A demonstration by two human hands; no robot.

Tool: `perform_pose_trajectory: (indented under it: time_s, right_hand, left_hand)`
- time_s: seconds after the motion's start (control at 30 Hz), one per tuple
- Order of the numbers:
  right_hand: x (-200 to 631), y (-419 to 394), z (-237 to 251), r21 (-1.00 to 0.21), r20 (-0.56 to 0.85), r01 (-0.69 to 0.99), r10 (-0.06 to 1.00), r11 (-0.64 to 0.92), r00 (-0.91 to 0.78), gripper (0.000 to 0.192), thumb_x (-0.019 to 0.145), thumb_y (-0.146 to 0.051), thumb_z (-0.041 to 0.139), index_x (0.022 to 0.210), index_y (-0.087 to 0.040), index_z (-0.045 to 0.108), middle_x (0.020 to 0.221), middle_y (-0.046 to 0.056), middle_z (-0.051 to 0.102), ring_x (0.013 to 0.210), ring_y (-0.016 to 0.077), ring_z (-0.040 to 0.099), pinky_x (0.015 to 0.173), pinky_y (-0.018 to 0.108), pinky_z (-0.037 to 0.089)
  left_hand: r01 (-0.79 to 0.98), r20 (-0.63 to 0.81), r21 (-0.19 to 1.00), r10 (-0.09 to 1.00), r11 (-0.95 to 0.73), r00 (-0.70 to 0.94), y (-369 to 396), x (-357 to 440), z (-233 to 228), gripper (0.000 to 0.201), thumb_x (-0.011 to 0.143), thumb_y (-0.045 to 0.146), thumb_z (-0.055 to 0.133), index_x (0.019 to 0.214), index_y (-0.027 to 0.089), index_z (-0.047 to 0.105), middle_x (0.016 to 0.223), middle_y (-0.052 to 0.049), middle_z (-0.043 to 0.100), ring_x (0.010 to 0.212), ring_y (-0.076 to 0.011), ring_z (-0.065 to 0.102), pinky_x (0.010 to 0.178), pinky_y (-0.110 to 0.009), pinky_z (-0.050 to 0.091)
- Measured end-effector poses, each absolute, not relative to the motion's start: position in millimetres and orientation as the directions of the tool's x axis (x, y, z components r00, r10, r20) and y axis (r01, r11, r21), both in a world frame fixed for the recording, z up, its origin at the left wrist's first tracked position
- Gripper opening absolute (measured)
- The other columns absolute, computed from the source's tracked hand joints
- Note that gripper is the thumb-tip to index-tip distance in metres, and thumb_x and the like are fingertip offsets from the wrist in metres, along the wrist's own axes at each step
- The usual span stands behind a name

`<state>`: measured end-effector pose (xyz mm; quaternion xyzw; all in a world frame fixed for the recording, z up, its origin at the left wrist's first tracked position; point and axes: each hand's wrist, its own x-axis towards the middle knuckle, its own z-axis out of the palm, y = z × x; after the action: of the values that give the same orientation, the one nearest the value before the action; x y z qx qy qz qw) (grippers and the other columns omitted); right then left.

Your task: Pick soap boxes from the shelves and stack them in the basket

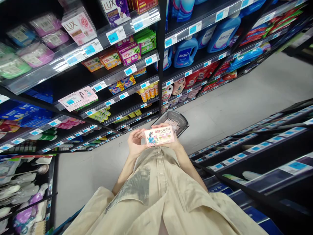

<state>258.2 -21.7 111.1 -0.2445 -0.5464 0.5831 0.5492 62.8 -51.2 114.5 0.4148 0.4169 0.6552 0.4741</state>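
Both hands hold one small pink rectangular soap box (pixel 159 135) with a cartoon figure printed at its left end. The left hand (pixel 135 142) has its grip closed on the box's left end, fingers curled behind and thumb toward the front. The right hand (pixel 174 138) is mostly hidden behind the box, its grip closed on the right end and only the wrist and a few fingertips showing along the top edge. Held this way by its short ends, the box lies level with its printed face turned up toward the camera, probably so the label can be read.

Just beyond the grip, on the pale floor (pixel 244 98), stands a dark grey plastic shopping basket (pixel 179 118) with a pale packet inside; the box hangs close to its near rim without touching it. Left of the grip and above it run black shelves (pixel 73 78) with blue price tags, stocked with soap boxes, yellow bottles and blue detergent jugs (pixel 186 51). Right of the grip another black shelf unit (pixel 256 153) runs along the aisle. Below the grip hangs the person's beige buttoned shirt (pixel 158 195).
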Motion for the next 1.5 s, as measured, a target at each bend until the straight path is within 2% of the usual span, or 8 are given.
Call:
perform_pose_trajectory:
  time_s: [0.23,0.43,0.67,0.9,1.17,1.23,1.37,1.5]
  right_hand:
    - [259,-21,111,-0.922,0.285,-0.342,0.917,0.182,-0.278,0.090,0.053,-0.062,0.101,0.121,-0.028,0.053,0.135,0.017,0.072,0.129,0.0350,0.069,0.111,0.056,0.056]
    - [260,-21,111,-0.879,0.345,-0.430,0.897,0.207,-0.274,0.083,0.058,-0.047,0.103,0.124,-0.029,0.056,0.137,0.014,0.072,0.130,0.0339,0.069,0.112,0.053,0.056]
    - [258,-22,115,-0.874,0.286,-0.467,0.921,0.137,-0.264,0.083,0.052,-0.038,0.106,0.120,-0.029,0.059,0.134,0.011,0.074,0.128,0.0316,0.070,0.112,0.051,0.055]
    - [258,-23,120,-0.869,0.276,-0.474,0.935,0.144,-0.222,0.081,0.053,-0.032,0.105,0.119,-0.027,0.059,0.132,0.014,0.075,0.128,0.0325,0.070,0.112,0.053,0.055]
    - [259,-22,122,-0.906,0.228,-0.401,0.955,0.136,-0.191,0.080,0.052,-0.039,0.105,0.117,-0.027,0.060,0.129,0.011,0.076,0.125,0.0315,0.071,0.111,0.052,0.055]
    - [261,-22,120,-0.920,0.252,-0.346,0.954,0.185,-0.160,0.079,0.053,-0.035,0.105,0.119,-0.027,0.061,0.128,0.011,0.076,0.124,0.0310,0.072,0.111,0.050,0.055]
    - [264,-22,121,-0.951,0.264,-0.189,0.960,0.243,-0.093,0.071,0.061,-0.033,0.101,0.122,-0.025,0.064,0.130,0.012,0.074,0.118,0.0302,0.073,0.106,0.048,0.058]
    - [262,-22,122,-0.943,0.334,-0.005,0.942,0.334,-0.043,0.057,0.070,-0.038,0.096,0.117,-0.023,0.068,0.119,0.010,0.075,0.112,0.0291,0.073,0.099,0.045,0.061]
  left_hand:
    - [-0.276,0.122,0.945,0.972,-0.176,-0.202,-52,62,111,0.096,0.021,0.031,0.110,0.108,0.024,0.072,0.114,-0.012,0.082,0.090,-0.0243,0.078,0.082,-0.034,0.060]
    - [-0.259,0.152,0.942,0.961,-0.212,-0.233,-52,62,105,0.092,0.024,0.036,0.110,0.106,0.023,0.072,0.111,-0.011,0.082,0.082,-0.0217,0.078,0.076,-0.032,0.062]
    - [-0.209,0.156,0.954,0.953,-0.214,-0.261,-52,63,102,0.093,0.023,0.046,0.109,0.105,0.021,0.070,0.108,-0.012,0.083,0.082,-0.0252,0.081,0.075,-0.031,0.064]
    - [-0.228,0.153,0.948,0.946,-0.222,-0.287,-52,66,105,0.082,0.032,0.039,0.110,0.103,0.022,0.072,0.108,-0.011,0.083,0.081,-0.0239,0.081,0.078,-0.033,0.065]
    - [-0.220,0.134,0.957,0.963,-0.186,-0.233,-51,66,107,0.081,0.040,0.041,0.109,0.109,0.022,0.070,0.116,-0.013,0.080,0.083,-0.0229,0.080,0.079,-0.033,0.063]
    - [-0.219,0.116,0.964,0.978,-0.153,-0.174,-50,66,111,0.079,0.049,0.039,0.107,0.116,0.023,0.069,0.126,-0.016,0.077,0.090,-0.0231,0.079,0.082,-0.033,0.062]
    - [-0.180,0.011,0.984,1.000,-0.015,-0.020,-53,74,116,0.069,0.070,0.040,0.097,0.130,0.024,0.067,0.149,-0.017,0.063,0.124,-0.0294,0.068,0.097,-0.039,0.058]
    - [-0.175,-0.125,0.977,0.992,0.125,0.011,-55,84,111,0.059,0.077,0.039,0.088,0.131,0.022,0.072,0.148,-0.014,0.064,0.132,-0.0315,0.061,0.110,-0.044,0.050]
